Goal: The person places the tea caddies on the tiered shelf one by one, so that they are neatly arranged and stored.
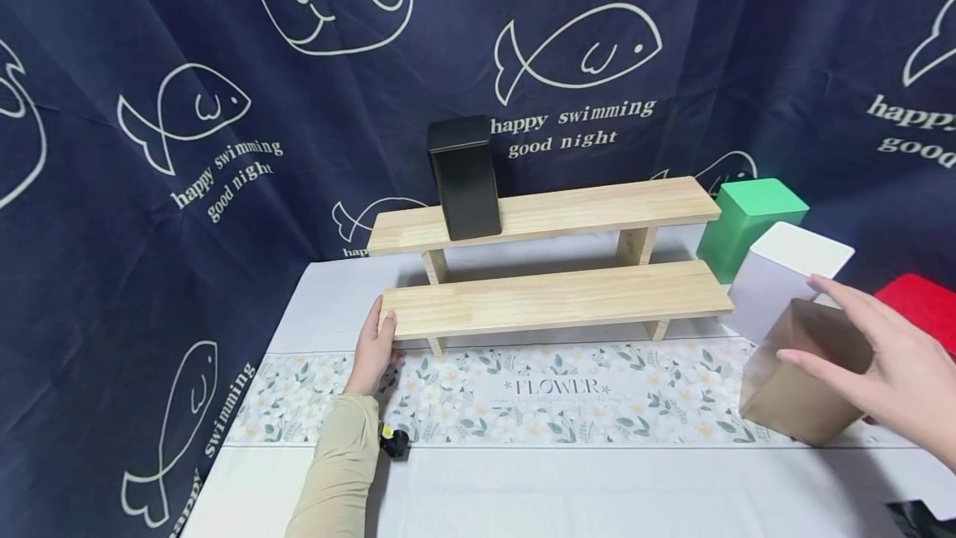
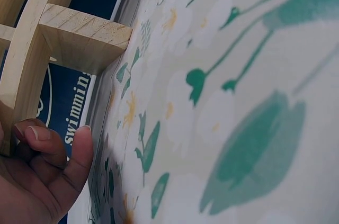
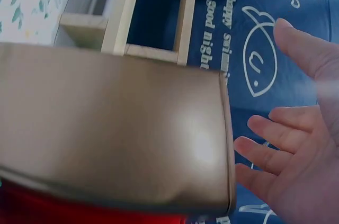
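A two-tier wooden shelf (image 1: 553,301) stands on the table. The left hand (image 1: 374,349) grips the left end of its lower board; in the left wrist view curled fingers of that hand (image 2: 50,166) lie against the wood (image 2: 24,83). At the right, the right hand (image 1: 889,355) is spread with thumb and fingers apart, over a brown box (image 1: 802,380). The right wrist view has this hand (image 3: 302,123) beside the end of the brown box (image 3: 116,128), with a gap at the thumb; whether a fingertip touches the box I cannot tell.
A black box (image 1: 469,181) stands on the upper board near its left end. Behind the brown box are a white box (image 1: 777,272) and a green box (image 1: 750,222), with a red object (image 1: 922,310) at the far right. A flowered strip (image 1: 553,397) crosses the table before the shelf.
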{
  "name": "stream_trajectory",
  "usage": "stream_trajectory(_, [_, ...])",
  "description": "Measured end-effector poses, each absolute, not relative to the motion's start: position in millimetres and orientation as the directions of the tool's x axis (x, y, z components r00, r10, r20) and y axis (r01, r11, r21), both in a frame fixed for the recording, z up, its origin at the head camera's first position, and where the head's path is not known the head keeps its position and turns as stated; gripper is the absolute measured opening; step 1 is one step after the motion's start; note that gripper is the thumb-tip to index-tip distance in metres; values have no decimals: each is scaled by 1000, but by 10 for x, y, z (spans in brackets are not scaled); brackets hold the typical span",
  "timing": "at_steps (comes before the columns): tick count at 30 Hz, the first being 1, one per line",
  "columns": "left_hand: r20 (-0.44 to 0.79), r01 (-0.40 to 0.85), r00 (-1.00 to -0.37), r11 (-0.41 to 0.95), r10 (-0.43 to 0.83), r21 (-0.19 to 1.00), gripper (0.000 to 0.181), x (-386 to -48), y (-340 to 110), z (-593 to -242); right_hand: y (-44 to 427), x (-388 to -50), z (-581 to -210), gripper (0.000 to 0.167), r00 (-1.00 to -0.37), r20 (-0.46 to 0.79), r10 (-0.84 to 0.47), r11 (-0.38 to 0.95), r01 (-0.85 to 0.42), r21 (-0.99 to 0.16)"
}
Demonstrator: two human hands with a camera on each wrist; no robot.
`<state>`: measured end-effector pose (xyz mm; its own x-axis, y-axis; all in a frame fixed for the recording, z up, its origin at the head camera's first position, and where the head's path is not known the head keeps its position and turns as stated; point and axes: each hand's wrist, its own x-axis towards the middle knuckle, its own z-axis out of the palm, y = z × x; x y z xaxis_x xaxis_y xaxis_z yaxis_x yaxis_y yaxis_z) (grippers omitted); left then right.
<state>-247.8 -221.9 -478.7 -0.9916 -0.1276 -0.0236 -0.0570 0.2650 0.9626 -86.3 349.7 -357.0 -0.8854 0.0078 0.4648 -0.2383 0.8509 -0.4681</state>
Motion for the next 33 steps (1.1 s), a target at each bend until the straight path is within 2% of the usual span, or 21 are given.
stream_trajectory(4, [-30, -65, -991, 266, -132, 962, 57, -2470, -2217, -4798, 3609, -883, -3619, 98, -855, 518, 14, 845, -267, -464])
stream_trajectory(9, [-14, -52, -990, 274, -139, 960, 57, -2473, -2217, -4805, 3701, -887, -3690, 100, -861, 507, 34, 851, -241, -466])
stream_trajectory(16, [-21, -62, -989, 285, -145, 956, 57, -2481, -2203, -4803, 3790, -914, -3805, 99, -765, 643, -14, 808, -388, -443])
stream_trajectory(33, [-18, -56, -990, 273, -142, 960, 56, -2474, -2201, -4783, 3916, -875, -4012, 102, -792, 611, 23, 824, -331, -459])
